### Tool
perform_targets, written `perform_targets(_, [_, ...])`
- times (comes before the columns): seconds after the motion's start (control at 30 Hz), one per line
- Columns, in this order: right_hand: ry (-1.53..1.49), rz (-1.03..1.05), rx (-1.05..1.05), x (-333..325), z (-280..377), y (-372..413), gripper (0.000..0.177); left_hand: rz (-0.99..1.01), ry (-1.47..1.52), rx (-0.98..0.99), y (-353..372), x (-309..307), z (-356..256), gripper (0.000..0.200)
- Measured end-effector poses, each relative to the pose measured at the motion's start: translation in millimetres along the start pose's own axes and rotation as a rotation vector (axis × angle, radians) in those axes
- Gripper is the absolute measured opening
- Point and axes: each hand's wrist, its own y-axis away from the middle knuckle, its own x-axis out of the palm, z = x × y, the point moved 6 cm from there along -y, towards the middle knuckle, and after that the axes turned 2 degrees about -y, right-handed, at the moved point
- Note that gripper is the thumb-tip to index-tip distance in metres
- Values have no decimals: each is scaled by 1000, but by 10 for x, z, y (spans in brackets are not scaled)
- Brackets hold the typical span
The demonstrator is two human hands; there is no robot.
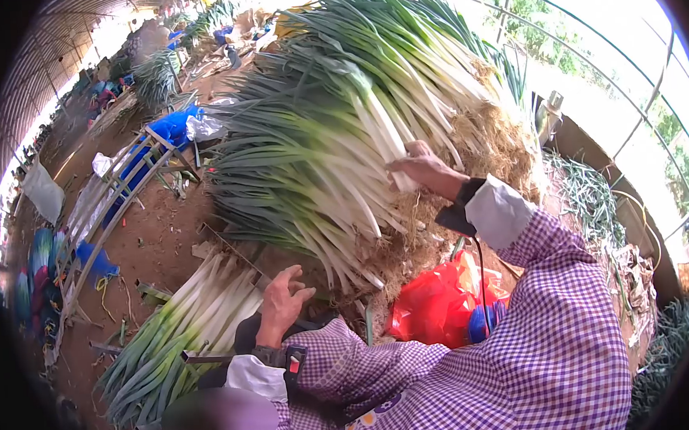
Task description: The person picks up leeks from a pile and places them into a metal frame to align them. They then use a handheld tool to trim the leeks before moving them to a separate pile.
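Note:
A large heap of green onions [302,155] with white stems and brown roots fills the middle of the view. My right hand [424,168] is closed around the white lower stems of a thick onion [379,124] on top of the heap. Lower left, my left hand [283,300] is held apart from the heap, its fingers spread and empty. Beside and below it lies a smaller pile of onions [179,333] with stems toward the upper right and leaves toward the lower left.
A red plastic bag [443,303] lies near my body, right of centre. At the left stands a metal-and-wood frame [114,196] with blue cloth [172,129]. Onion leaves [585,194] are strewn at the right beside a low wall [633,223]. Thin metal bars lie by the smaller pile.

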Motion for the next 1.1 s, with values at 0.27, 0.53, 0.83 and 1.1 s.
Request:
perform_targets(0.27, [-187,122,-132,322,343,1546,34,28,359,-18,-171,159,-120,51])
perform_targets(0.53, [28,114,-39,492,-348,2930,50,297,1237,-170,-343,1346,-764,60])
perform_targets(0.83, [237,356,290,223,-562,3725,59,180,1641,-376,-130,1805,-361,75])
perform_targets(1.1, [55,396,263,307,-615,3631,55,30,1717,-288,49,1443,-75,72])
